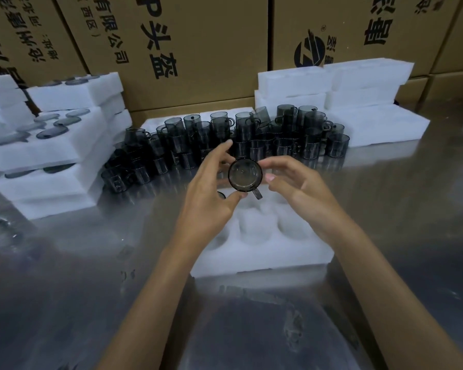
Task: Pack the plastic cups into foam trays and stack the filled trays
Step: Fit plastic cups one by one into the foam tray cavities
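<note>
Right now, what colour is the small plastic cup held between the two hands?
Transparent smoky grey, seen in the head view: the small plastic cup with a handle.

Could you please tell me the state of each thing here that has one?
held cup: pinched between both hands, handle down.
left hand: holds the cup.
right hand: fingertips on the cup.
near foam tray: visible pockets unfilled.
left trays: filled, stacked.
loose cups: piled, unpacked.
</note>
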A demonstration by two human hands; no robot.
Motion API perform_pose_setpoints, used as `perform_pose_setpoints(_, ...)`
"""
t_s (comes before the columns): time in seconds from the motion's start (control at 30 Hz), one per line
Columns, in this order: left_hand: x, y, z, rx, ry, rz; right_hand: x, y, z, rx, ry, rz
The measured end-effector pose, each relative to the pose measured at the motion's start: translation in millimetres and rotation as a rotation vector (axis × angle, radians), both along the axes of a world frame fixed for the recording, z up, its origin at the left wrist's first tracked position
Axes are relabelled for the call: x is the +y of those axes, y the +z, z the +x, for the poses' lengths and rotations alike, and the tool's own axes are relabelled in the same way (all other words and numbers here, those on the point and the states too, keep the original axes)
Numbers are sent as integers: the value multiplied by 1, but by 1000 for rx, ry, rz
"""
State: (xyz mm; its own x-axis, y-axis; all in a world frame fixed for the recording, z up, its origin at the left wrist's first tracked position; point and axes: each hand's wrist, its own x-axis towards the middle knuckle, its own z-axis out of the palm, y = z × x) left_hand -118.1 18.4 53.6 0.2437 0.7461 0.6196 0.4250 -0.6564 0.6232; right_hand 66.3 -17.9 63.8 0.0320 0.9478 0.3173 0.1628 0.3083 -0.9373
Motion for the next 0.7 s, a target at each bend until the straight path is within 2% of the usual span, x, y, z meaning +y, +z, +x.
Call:
perform_pose_setpoints(0.1,1,-1,-1,17,6,36,1,0,1,9,-15,-22)
perform_pose_setpoints(0.3,3,-3,-3,-18,7,-151,4,-5,2,12,-29,-76)
perform_pose_setpoints(0.5,3,-6,-6,67,8,-235,8,-11,0,-71,-46,-116)
perform_pose_setpoints(0.7,4,-9,-6,212,41,-251,5,-12,-1,-288,-39,-31)
